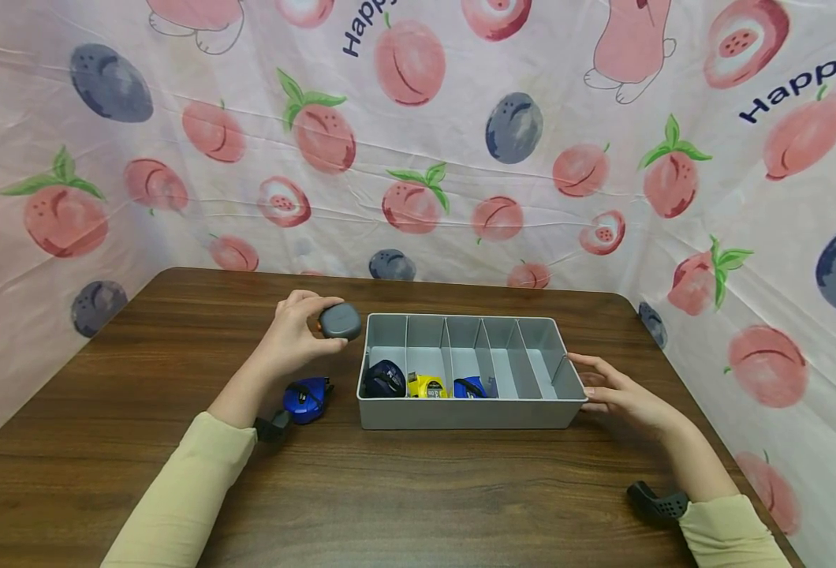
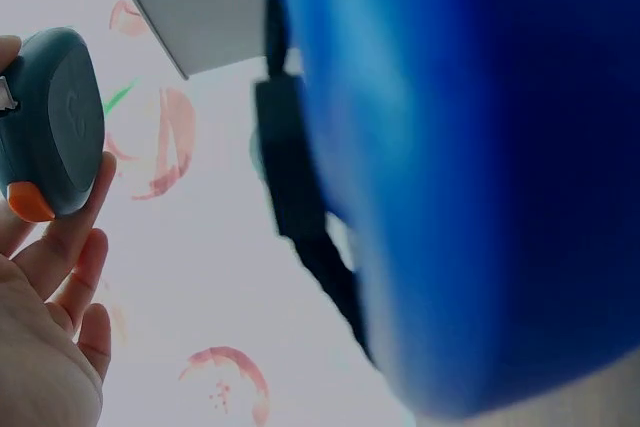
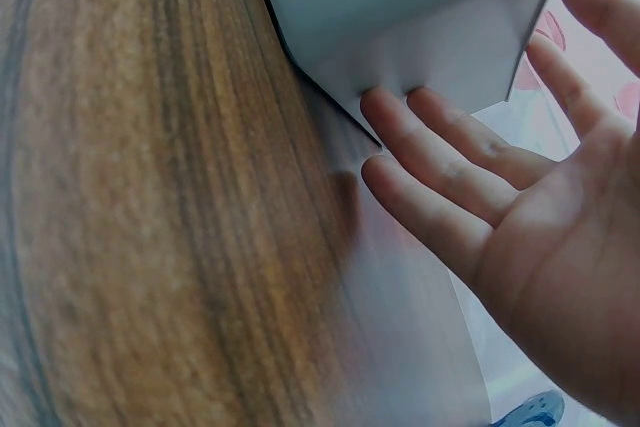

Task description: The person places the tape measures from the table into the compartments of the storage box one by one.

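My left hand [image 1: 297, 327] pinches a dark grey-green tape measure [image 1: 341, 321] between thumb and fingers, just left of the grey divided box [image 1: 460, 414]. In the left wrist view, this tape measure [image 2: 75, 117] shows an orange button. A blue tape measure [image 1: 307, 400] lies on the table below that hand and looms large in the left wrist view. Inside the box, from the left, sit a navy tape measure [image 1: 385, 379], a yellow one [image 1: 427, 386] and another blue one [image 1: 469, 387], each in its own compartment. My right hand [image 1: 620, 398] touches the box's right end with extended fingers.
The box stands on a brown wood-grain table [image 1: 460, 489]. A fruit-printed curtain [image 1: 453, 142] rises behind the table and along both sides. A dark strap [image 1: 655, 502] is on the right wrist.
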The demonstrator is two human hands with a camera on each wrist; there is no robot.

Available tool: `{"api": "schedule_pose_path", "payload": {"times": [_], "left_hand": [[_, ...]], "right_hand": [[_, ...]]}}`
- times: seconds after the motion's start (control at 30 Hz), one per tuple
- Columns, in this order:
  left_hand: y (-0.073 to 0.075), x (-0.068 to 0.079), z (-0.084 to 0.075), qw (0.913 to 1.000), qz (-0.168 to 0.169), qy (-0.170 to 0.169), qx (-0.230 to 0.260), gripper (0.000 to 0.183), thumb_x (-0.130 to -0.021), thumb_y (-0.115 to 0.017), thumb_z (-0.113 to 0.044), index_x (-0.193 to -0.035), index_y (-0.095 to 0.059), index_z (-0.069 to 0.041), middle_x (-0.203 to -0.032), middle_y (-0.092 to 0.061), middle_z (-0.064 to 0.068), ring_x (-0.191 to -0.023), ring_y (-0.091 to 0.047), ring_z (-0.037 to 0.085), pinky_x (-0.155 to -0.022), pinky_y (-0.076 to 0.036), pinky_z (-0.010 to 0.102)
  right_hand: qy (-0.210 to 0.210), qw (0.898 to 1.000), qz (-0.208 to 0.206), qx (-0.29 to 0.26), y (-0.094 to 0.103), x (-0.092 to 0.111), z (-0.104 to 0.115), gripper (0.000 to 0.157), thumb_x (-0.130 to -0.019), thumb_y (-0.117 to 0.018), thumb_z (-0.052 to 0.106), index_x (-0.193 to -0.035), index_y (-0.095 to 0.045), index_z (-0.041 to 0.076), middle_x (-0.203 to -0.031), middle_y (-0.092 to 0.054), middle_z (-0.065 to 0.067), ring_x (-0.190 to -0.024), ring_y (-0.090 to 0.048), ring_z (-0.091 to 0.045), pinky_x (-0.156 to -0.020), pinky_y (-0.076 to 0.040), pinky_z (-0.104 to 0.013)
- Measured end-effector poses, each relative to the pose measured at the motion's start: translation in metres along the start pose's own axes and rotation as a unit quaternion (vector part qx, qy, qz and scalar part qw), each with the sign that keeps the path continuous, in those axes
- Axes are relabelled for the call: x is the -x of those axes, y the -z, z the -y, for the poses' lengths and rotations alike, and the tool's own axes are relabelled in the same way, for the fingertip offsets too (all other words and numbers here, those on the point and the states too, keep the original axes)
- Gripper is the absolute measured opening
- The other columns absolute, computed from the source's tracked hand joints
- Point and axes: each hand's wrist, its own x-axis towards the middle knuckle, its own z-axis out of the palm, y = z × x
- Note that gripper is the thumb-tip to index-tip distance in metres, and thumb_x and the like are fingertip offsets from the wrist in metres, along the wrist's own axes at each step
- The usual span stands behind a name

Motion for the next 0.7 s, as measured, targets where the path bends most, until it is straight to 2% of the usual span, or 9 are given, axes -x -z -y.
{"api": "schedule_pose_path", "payload": {"times": [0.2,0.43,0.7], "left_hand": [[-0.001,0.001,-0.010,1.0000,0.004,0.000,0.005,0.056,-0.065,-0.085,-0.012,-0.117,-0.067,-0.004,-0.106,-0.055,0.013,-0.105,-0.041,0.028,-0.083,-0.029,0.045],[-0.004,0.001,-0.019,0.9998,0.004,-0.017,0.014,0.057,-0.063,-0.086,-0.012,-0.116,-0.067,-0.003,-0.105,-0.054,0.012,-0.103,-0.041,0.027,-0.083,-0.029,0.045],[-0.006,0.001,-0.030,0.9996,0.000,-0.025,0.012,0.059,-0.061,-0.088,-0.013,-0.115,-0.068,-0.004,-0.103,-0.055,0.011,-0.102,-0.042,0.026,-0.086,-0.029,0.046]], "right_hand": [[-0.004,1.000,-0.002,0.004,0.000,0.000,0.000,0.053,-0.100,-0.041,0.002,-0.149,-0.022,0.003,-0.135,-0.030,-0.037,-0.116,-0.053,-0.017,-0.091,-0.047,-0.032],[-0.011,1.000,-0.007,0.010,0.000,0.001,0.000,0.053,-0.100,-0.041,0.003,-0.149,-0.021,0.003,-0.136,-0.027,-0.040,-0.116,-0.053,-0.017,-0.090,-0.047,-0.032],[-0.005,1.000,-0.002,0.006,0.000,0.000,-0.001,0.053,-0.099,-0.041,0.001,-0.149,-0.023,0.004,-0.135,-0.032,-0.035,-0.116,-0.054,-0.018,-0.090,-0.047,-0.033]]}}
